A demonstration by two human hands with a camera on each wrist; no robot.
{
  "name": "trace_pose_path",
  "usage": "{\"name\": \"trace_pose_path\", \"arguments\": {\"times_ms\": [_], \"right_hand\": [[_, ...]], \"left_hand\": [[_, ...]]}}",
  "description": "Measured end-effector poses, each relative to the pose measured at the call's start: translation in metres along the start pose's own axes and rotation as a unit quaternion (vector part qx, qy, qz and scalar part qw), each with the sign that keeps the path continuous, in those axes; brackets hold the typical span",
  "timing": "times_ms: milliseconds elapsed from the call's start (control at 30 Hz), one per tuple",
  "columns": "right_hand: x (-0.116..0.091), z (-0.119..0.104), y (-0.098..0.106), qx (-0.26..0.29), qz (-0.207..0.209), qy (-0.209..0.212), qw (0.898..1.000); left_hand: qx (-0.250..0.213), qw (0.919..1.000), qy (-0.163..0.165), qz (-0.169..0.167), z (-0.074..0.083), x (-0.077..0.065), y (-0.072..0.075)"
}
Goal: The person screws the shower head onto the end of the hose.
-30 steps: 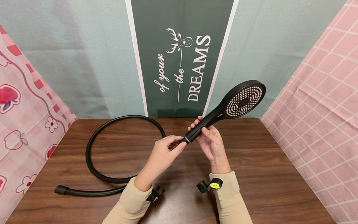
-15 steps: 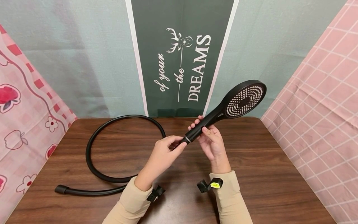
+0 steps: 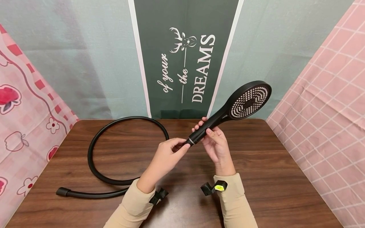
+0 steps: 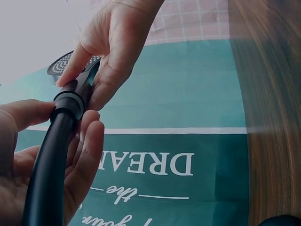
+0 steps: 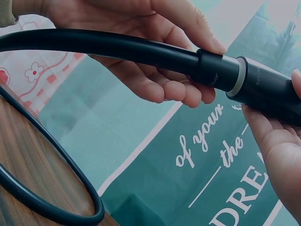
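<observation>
My right hand point(image 3: 217, 148) grips the handle of a black shower head point(image 3: 240, 104), tilted above the table with its pale-dotted spray face towards me. At the handle's lower end my left hand point(image 3: 165, 156) pinches the collar point(image 5: 211, 68) of a black shower hose point(image 5: 117, 46). In the right wrist view the collar meets the handle, and a light ring point(image 5: 237, 77) shows at the joint. The left wrist view has the left thumb on one side of the collar and curled fingers on the other. From there the hose runs down onto the table.
The hose lies in a big loop on the wooden table point(image 3: 256, 190); its other end point(image 3: 62, 192) is at the front left. A green curtain point(image 3: 188, 19) with white lettering hangs behind, with pink cloths point(image 3: 325, 104) at the sides. Each wrist wears a small black camera.
</observation>
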State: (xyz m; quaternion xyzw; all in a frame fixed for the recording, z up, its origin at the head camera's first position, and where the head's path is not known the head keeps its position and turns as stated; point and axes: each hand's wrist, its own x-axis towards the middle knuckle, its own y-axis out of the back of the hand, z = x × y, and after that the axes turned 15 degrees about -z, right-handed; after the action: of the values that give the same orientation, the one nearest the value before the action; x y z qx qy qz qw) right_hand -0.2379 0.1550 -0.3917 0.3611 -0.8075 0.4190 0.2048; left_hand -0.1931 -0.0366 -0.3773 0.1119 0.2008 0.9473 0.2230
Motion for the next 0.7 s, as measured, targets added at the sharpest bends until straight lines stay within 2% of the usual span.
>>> {"name": "trace_pose_path", "arguments": {"times_ms": [467, 700], "right_hand": [[-0.0001, -0.0003, 0.0001, 0.0, -0.003, -0.001, 1.0], [-0.0004, -0.0005, -0.0001, 0.001, -0.005, -0.001, 1.0]], "left_hand": [[-0.015, 0.9999, 0.004, -0.002, 0.0003, -0.0003, 0.0008], [-0.002, 1.0, 0.0, 0.002, 0.0012, -0.0003, 0.0002]]}}
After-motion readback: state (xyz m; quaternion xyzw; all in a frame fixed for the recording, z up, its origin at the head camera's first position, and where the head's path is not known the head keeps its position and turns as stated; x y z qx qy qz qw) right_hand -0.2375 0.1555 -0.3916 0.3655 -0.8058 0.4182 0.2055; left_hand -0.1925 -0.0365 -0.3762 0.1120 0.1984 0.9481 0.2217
